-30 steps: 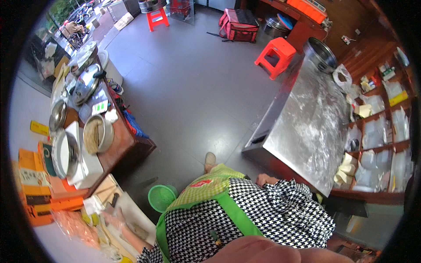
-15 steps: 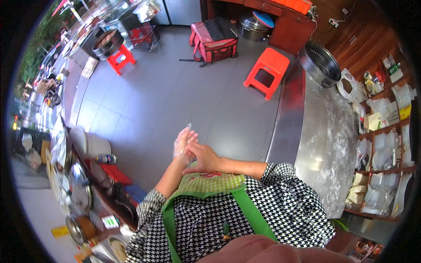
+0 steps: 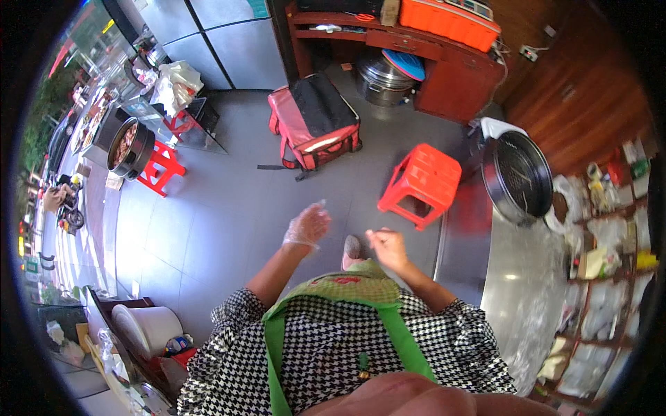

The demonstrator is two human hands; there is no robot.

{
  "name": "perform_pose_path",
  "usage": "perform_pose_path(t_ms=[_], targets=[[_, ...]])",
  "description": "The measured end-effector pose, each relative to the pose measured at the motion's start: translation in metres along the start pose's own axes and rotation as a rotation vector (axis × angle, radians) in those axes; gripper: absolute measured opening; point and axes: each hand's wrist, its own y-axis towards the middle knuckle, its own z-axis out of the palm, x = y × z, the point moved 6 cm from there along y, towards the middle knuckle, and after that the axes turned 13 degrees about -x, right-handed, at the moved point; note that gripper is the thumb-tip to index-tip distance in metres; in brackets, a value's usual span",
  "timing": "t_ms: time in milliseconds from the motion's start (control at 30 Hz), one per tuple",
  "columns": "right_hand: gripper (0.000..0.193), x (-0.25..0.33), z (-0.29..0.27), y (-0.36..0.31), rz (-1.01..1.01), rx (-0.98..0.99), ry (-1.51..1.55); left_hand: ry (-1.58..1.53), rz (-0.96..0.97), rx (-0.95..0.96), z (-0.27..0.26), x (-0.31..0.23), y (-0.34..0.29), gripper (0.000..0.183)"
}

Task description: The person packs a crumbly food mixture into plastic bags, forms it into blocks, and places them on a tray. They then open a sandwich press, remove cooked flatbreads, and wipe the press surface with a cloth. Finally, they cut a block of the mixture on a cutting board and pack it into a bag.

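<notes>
In front of my apron (image 3: 340, 295) I hold both hands apart. My left hand (image 3: 309, 227) wears a thin clear plastic glove that is loose at the wrist and sticks out past the fingertips. Its fingers are loosely bent, not closed on anything. My right hand (image 3: 388, 248) is bare, its fingers curled together, and nothing shows in them. Between and below the hands one of my shoes (image 3: 352, 248) is on the grey tiled floor (image 3: 229, 229). Nearest to my right hand, ahead and to the right, stands a red plastic stool (image 3: 423, 182).
A red and black delivery bag (image 3: 316, 125) lies ahead. At the left a round pan of food (image 3: 130, 147) rests on another red stool (image 3: 163, 166). A steel counter (image 3: 517, 291) runs along my right, with a large round steamer tray (image 3: 517, 177). A white bucket (image 3: 142, 329) stands at left.
My hands were pressed together and have come apart, the right one moving to the right. The stool, the bag and the pan appear closer, and my shoe has come into view.
</notes>
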Motion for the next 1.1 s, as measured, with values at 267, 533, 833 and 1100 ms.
perform_pose_path(t_ms=[267, 533, 833, 1100], targets=[[0.016, -0.035, -0.037, 0.266, -0.034, -0.078, 0.019, -0.165, 0.148, -0.32, -0.032, -0.123, 0.077, 0.029], [0.019, -0.083, -0.09, 0.55, -0.056, -0.109, -0.232, -0.257, 0.218, -0.201, 0.095, -0.224, 0.198, 0.022], [0.042, -0.182, -0.19, 0.964, 0.06, -0.478, -0.477, 0.066, 0.216, 0.076, 0.396, -0.315, 0.312, 0.036], [0.064, -0.241, -0.189, 1.054, 0.299, -0.335, -0.615, 0.105, 0.145, 0.081, 0.509, -0.306, 0.354, 0.026]])
